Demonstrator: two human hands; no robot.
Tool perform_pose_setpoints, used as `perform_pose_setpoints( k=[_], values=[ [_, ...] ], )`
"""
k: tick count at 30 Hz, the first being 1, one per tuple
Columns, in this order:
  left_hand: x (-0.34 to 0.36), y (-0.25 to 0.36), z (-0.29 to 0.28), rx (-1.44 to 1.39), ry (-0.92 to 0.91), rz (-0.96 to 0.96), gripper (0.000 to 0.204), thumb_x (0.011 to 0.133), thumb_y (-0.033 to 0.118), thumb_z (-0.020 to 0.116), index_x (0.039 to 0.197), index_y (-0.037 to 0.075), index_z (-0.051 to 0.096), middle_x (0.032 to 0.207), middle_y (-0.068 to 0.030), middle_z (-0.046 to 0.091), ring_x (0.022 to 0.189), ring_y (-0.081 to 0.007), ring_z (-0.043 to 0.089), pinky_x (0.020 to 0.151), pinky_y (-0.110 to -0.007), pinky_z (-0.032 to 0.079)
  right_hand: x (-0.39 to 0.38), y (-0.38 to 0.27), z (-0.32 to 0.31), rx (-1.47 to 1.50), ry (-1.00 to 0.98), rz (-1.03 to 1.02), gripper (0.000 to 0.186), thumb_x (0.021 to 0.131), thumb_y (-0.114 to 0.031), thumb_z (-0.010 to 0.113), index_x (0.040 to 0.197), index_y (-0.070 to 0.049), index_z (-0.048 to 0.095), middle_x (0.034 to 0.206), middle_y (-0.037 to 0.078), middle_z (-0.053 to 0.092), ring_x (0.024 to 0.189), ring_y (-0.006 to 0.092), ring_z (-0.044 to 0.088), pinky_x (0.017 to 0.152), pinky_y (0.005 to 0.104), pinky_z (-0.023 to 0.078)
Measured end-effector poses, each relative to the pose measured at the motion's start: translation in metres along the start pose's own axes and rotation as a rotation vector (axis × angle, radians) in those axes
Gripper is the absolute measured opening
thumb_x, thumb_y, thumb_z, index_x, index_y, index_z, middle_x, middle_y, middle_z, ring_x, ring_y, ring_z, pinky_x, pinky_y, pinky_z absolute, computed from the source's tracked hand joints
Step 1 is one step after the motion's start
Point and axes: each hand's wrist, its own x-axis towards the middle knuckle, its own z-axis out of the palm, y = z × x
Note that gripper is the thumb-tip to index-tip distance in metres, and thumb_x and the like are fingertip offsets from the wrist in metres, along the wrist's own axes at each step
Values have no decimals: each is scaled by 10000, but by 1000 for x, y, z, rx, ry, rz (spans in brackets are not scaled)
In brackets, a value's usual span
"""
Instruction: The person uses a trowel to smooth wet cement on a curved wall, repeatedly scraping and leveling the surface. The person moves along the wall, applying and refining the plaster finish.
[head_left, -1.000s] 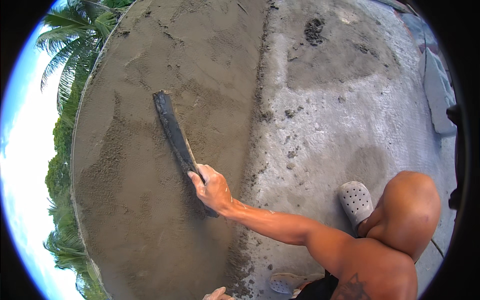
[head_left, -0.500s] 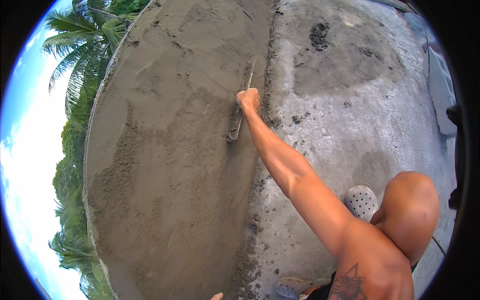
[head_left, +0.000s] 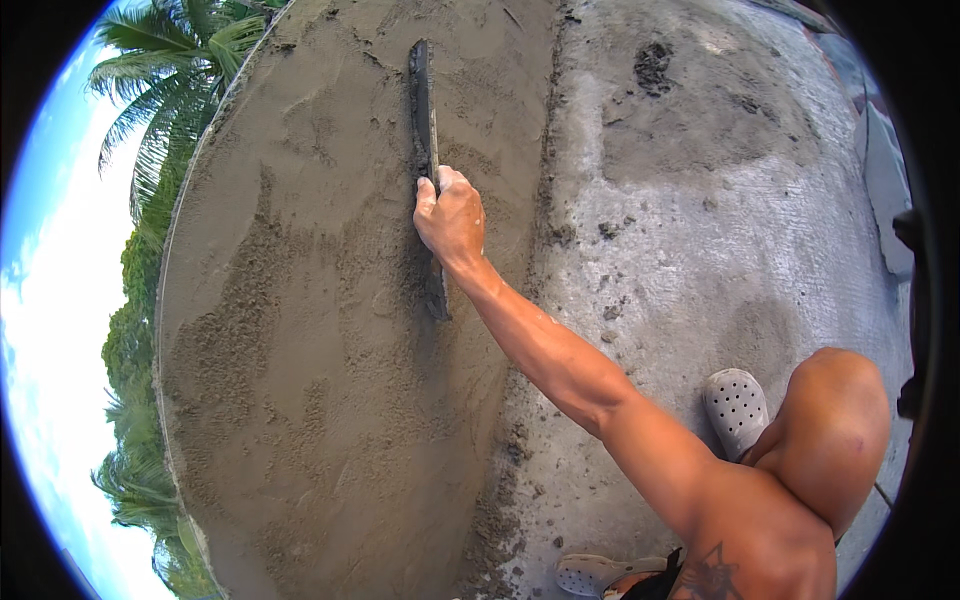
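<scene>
My right hand (head_left: 452, 220) is closed around the handle of a long, narrow plastering float (head_left: 421, 110). The float is seen nearly edge-on, with wet grey mortar along its edge. It is at the broad face of wet mortar (head_left: 330, 400), close to the surface; whether it touches cannot be made out. Rough, grainy patches show on the mortar to the left, with smoother streaks around the float. My left hand is out of view.
A grey concrete floor (head_left: 660, 260) with mortar crumbs and a damp mortar patch (head_left: 710, 120) lies to the right. My bent knee (head_left: 835, 430) and a perforated clog (head_left: 736, 410) are at lower right. Palm fronds (head_left: 150, 70) rise beyond the mortar's left edge.
My right hand has moved left with the float, away from the seam by the floor, and the float has turned. A fingertip at the lower edge has gone out of view.
</scene>
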Motion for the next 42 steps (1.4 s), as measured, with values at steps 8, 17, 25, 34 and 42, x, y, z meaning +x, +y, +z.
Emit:
perform_pose_setpoints(
  k=[8, 17, 25, 34, 42],
  values=[
    [29, 25, 5, -53, -22, 72, 306, 878, 164, 755, 1156, 53, 692, 835, -121, 674, 750, -277, 651, 740, -385, 537, -98, -27, -10, 194, -87, -260, 230, 923, -102, 646, 1108, 33, 617, 914, 206, 627, 866, 395, 639, 767, 478, 521],
    [35, 29, 2, -15, 44, 60, 319, 861, 146, 764, 1158, 53, 697, 855, -125, 678, 776, -280, 652, 761, -384, 536, 91, -20, -22, 161, 138, -135, 271, 956, -228, 626, 1016, 32, 673, 976, 248, 681, 882, 427, 663, 782, 481, 505],
    [23, 18, -1, -28, 19, -77, 316, 858, 143, 758, 1151, 39, 699, 877, -143, 682, 794, -285, 650, 778, -388, 533, 156, -46, 11, 74, 197, -129, 327, 929, -275, 633, 1053, 22, 692, 921, 275, 701, 886, 447, 687, 795, 490, 527],
    [16, 2, -3, -91, -35, -94, 308, 861, 119, 747, 1148, 23, 694, 856, -135, 671, 770, -265, 637, 760, -379, 527, 72, -66, 22, 175, 169, -356, 182, 915, -129, 631, 937, 52, 642, 915, 248, 652, 875, 443, 636, 791, 507, 492],
    [17, -5, -5, -125, -34, -110, 319, 862, 114, 747, 1162, 23, 693, 864, -144, 673, 766, -269, 639, 750, -378, 531, 5, -71, 17, 209, 83, -357, 206, 946, -124, 630, 1057, 46, 666, 939, 214, 663, 860, 376, 651, 785, 443, 503]
  ],
)
